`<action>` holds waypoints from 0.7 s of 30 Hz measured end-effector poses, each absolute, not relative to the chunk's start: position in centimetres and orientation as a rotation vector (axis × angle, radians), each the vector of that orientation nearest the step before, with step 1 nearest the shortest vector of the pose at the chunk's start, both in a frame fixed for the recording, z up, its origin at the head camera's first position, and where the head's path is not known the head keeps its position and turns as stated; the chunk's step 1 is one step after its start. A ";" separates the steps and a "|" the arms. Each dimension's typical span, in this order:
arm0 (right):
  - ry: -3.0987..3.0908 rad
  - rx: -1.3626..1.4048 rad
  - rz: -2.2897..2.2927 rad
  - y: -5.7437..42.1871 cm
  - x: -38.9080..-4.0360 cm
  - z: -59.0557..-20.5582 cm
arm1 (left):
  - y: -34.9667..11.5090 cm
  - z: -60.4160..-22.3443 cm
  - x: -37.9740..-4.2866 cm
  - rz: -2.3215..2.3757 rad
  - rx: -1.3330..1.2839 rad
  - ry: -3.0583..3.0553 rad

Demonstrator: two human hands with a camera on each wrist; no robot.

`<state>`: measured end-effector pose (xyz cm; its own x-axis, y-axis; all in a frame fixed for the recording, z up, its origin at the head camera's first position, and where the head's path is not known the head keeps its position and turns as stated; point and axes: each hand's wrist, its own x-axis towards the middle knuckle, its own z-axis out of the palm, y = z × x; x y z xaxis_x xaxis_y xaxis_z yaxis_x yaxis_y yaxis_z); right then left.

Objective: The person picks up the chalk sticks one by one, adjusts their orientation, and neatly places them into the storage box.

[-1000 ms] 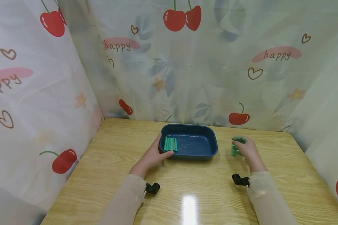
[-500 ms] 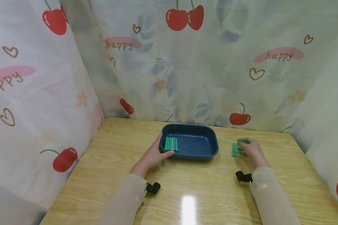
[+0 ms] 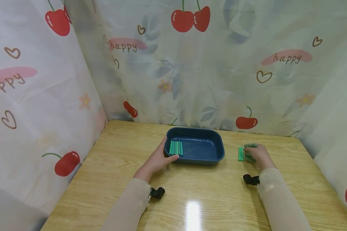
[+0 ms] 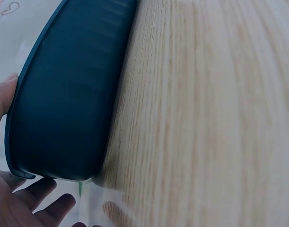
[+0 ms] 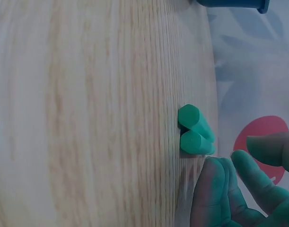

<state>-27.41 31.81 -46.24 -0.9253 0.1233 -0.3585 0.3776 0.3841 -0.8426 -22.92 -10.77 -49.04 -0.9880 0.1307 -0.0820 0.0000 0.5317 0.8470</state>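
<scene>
A dark blue tray (image 3: 203, 161) stands on the table, and several green chalk sticks (image 3: 176, 148) lie side by side at its left end. My left hand (image 3: 155, 160) grips the tray's left front corner, thumb over the front rim and fingers along the left end. In the left wrist view the tray's outer wall (image 4: 68, 90) sits between thumb and fingers. Two more green chalk sticks (image 3: 241, 154) lie together on the table right of the tray. Just right of them is my right hand (image 3: 258, 155), fingers tinted green, thumb and fingertips apart with nothing between them (image 5: 243, 184).
The wooden table (image 3: 214, 195) reaches back to a hanging cloth (image 3: 191, 80) printed with cherries and hearts. The same cloth hangs at the left and right sides. A small black camera (image 3: 157, 193) is strapped on each wrist.
My right hand has drawn away to the right from the two green chalk sticks, which now lie uncovered on the table. My left hand and the tray have stayed in place.
</scene>
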 end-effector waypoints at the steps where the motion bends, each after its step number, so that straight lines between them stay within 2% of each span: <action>1: 2.417 0.444 -1.541 31.8 -27.5 -46.3 | -10.8 -49.0 -22.9 1.453 0.112 2.629; 21: 2.456 0.384 -1.397 32.0 -28.9 -47.2 | -10.7 -48.8 -23.0 1.466 0.080 2.604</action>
